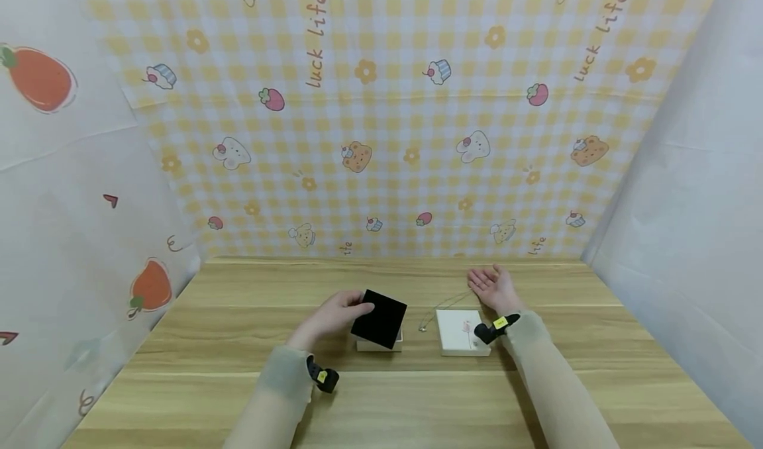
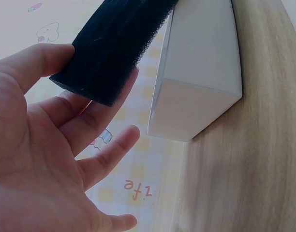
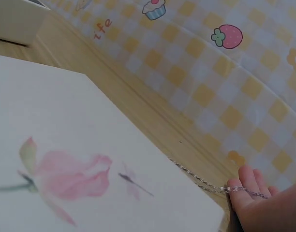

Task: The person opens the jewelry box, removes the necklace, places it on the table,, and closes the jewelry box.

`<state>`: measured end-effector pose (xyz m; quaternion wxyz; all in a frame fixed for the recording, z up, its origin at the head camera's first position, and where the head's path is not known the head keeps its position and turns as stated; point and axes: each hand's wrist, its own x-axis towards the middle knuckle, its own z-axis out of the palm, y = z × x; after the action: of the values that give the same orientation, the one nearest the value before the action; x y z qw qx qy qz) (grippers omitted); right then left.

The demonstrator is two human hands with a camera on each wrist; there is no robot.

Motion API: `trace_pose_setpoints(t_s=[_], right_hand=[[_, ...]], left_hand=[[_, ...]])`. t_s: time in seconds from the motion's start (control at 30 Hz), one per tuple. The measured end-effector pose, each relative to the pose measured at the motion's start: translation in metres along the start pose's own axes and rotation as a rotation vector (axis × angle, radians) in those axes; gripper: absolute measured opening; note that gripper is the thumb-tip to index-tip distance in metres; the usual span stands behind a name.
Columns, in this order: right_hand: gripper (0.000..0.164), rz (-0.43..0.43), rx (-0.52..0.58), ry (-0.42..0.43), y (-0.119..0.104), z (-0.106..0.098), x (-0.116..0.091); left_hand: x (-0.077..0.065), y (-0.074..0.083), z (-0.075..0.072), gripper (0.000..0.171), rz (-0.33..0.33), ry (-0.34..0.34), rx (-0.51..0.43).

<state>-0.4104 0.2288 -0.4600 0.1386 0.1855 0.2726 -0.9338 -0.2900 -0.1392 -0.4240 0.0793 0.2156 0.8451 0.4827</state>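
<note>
My left hand (image 1: 334, 313) pinches a black foam pad (image 1: 381, 320) by one edge, thumb on top and fingers beneath. The pad is tilted over a small white box (image 1: 371, 346), whose side walls show large in the left wrist view. To the right, my right hand (image 1: 496, 290) is turned palm up beyond a white box lid (image 1: 456, 330) printed with a pink flower. A thin silver necklace (image 3: 191, 174) lies across its fingers. The chain runs down behind the lid, and its small pendant (image 1: 422, 328) rests on the wood between box and lid.
The wood-grain table (image 1: 381, 402) ends at a yellow checked cloth backdrop (image 1: 381, 171). White cloth walls stand on the left (image 1: 71, 204) and right (image 1: 673, 204). Each wrist wears a black strap with a camera.
</note>
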Motion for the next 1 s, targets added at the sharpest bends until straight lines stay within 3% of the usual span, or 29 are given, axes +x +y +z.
trace_pose_setpoints(t_s=[0.23,1.0], right_hand=[[0.06,-0.007,-0.043,-0.004,-0.006,0.003,-0.003],[0.06,-0.005,0.001,0.027,-0.018,-0.003,0.005]], left_hand=[[0.001,0.001,-0.001,0.026,-0.026,0.011,-0.003],[0.0,0.0,-0.003,0.025,-0.024,0.03,-0.05]])
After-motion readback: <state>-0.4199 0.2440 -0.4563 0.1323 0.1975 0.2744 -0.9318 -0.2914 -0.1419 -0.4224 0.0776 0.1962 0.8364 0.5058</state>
